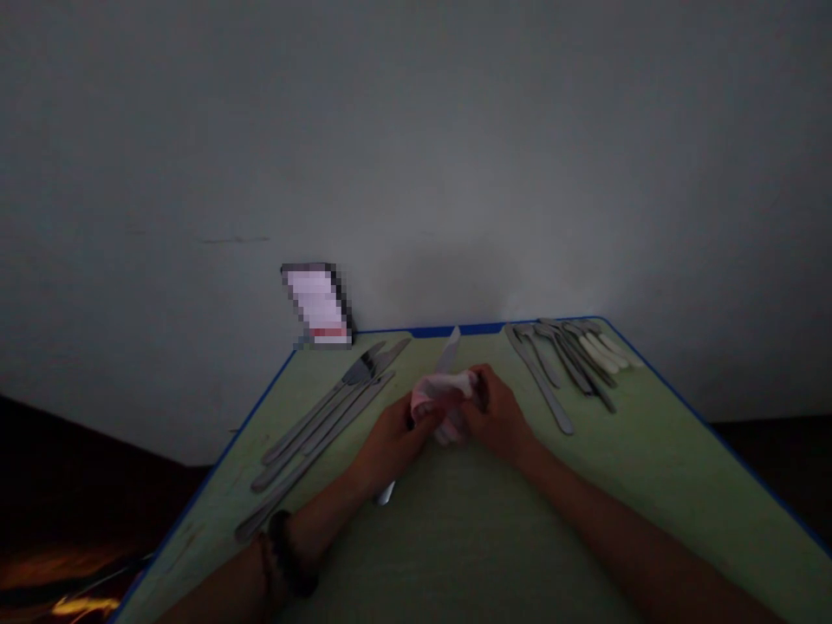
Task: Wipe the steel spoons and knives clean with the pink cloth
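Note:
A pink and white cloth (448, 400) is bunched between my two hands at the middle of the table. My left hand (393, 438) grips its left side, thumb across the front. My right hand (497, 412) has its fingers closed on the right side. A table knife (448, 351) runs beneath the cloth and my left hand; its blade shows beyond them and its handle end shows below. The middle of the knife is hidden, so I cannot tell whether it is held or lies on the table.
Several table knives (318, 412) lie slantwise at the left. On the right are several pieces of cutlery (572, 355), some with white handles (601, 354). A phone (317, 303) leans against the wall (455, 156) behind the green table (468, 546), which has a blue edge.

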The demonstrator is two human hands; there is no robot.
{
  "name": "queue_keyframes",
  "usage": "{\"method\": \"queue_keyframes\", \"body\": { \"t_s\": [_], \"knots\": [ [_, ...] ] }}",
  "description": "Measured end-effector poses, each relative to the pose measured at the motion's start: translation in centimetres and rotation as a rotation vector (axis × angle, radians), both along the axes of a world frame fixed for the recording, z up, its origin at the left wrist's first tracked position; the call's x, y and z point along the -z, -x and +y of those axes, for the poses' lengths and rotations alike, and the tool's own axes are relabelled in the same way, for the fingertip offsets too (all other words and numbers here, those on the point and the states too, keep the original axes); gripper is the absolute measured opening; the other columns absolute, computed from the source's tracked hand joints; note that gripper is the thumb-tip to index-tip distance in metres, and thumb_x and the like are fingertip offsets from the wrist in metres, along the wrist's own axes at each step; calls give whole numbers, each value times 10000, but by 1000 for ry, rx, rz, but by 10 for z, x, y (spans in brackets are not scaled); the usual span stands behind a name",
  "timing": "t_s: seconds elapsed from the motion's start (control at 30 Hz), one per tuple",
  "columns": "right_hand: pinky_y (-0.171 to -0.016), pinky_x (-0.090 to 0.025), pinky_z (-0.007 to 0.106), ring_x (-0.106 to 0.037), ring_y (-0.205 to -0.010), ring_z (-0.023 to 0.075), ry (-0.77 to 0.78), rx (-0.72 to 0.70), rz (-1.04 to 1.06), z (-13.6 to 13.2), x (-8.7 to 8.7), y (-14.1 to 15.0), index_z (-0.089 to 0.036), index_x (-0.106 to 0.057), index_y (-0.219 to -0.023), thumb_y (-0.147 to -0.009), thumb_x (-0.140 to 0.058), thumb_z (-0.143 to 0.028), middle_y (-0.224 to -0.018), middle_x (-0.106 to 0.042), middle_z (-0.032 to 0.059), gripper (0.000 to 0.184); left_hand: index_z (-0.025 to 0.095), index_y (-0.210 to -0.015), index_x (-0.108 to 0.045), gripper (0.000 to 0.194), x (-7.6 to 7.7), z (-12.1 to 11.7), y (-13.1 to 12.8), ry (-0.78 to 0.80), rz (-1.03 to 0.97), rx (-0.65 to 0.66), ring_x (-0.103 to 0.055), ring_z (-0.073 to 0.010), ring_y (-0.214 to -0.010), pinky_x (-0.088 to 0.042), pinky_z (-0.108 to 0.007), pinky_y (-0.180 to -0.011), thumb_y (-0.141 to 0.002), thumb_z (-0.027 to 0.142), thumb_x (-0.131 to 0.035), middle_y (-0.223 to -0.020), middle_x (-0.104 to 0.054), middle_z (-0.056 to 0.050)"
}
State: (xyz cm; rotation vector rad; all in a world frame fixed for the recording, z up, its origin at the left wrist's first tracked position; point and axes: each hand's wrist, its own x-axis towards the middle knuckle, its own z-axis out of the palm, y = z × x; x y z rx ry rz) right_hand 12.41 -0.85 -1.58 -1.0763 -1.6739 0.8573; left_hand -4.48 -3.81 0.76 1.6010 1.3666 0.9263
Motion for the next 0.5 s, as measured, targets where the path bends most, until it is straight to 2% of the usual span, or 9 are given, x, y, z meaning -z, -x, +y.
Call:
{"method": "queue_keyframes", "body": {
  "t_s": [0.1,0.2,0.27,0.37,0.5],
  "knots": [
    [-577,-376,249,-455,-627,121,77,79,71,8,4,-3,-198,-468,-817,-755,-443,-216,-700,-490,-22,70,172,-849,-588,239,6,0,1,90,-134,5,-519,-115,-527,-389,-197,-469,-802,402,-542,-621,-570,27],
    [-566,-384,251,-456,-626,128,138,170,160,13,8,-7,-191,-480,-864,-745,-476,-263,-709,-505,-13,139,185,-795,-505,153,12,1,2,204,-322,21,-378,-71,-385,-293,-168,-361,-817,328,-456,-523,-418,80],
    [-577,-396,257,-463,-641,133,160,193,190,14,8,-8,-182,-503,-891,-721,-530,-293,-725,-524,-4,205,184,-848,-491,129,12,0,2,184,-397,15,-386,-65,-385,-307,-162,-360,-812,295,-436,-545,-426,82],
    [-563,-395,255,-465,-634,135,186,162,222,12,7,-8,-171,-533,-827,-716,-549,-335,-714,-535,7,199,189,-979,-463,225,8,-3,1,133,-426,-25,-412,-64,-369,-318,-162,-345,-840,363,-435,-571,-458,87],
    [-543,-380,253,-449,-608,136,200,209,224,14,2,-5,-176,-537,-760,-707,-553,-335,-677,-524,2,169,203,-969,-449,278,3,-5,0,107,-357,-54,-452,-74,-355,-341,-168,-328,-856,457,-422,-578,-482,84]
  ]
}}
